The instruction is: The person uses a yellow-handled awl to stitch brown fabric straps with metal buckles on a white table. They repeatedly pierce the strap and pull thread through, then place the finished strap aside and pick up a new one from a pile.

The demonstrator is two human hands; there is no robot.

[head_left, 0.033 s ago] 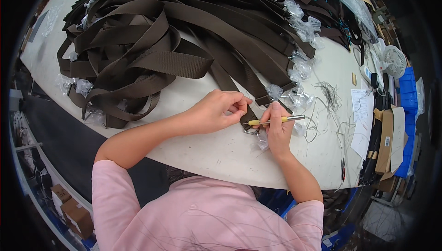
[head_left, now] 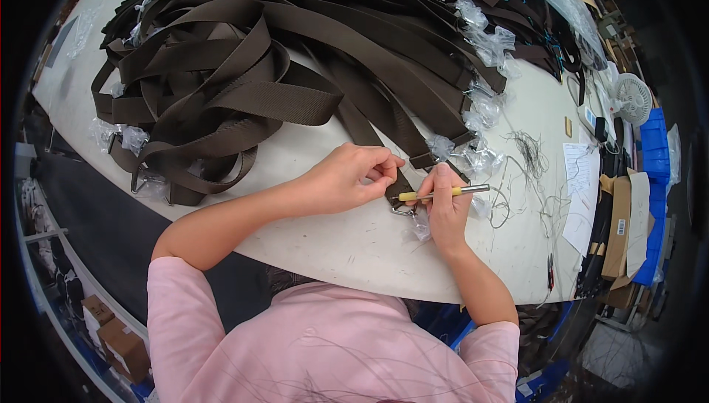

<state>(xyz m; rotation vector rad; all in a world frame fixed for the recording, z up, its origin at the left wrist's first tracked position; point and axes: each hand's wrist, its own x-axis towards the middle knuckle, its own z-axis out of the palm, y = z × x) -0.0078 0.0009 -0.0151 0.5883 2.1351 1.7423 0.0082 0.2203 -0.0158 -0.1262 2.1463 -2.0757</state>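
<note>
My right hand [head_left: 447, 207] grips a pen-like tool [head_left: 467, 189] with a yellow front part and a silver metal end. The tool's yellow tip lies over the end of a dark brown webbing strap [head_left: 396, 189], beside a metal ring [head_left: 402, 212]. Just left of it, my left hand [head_left: 354, 178] is closed in a pinch above that strap; anything between its fingertips is too small to make out. Clear plastic wrap [head_left: 419, 229] hangs by the ring. Close beyond both hands lies another strap end with a buckle [head_left: 422, 161].
Piled brown straps [head_left: 221, 85] cover the table's [head_left: 347, 248] left and far side. Plastic-wrapped fittings [head_left: 484, 107] line their right ends. Loose threads [head_left: 528, 152], paper sheets [head_left: 580, 189], a small white fan [head_left: 633, 98], a cardboard box [head_left: 620, 226] and blue bins [head_left: 653, 152] are to the right.
</note>
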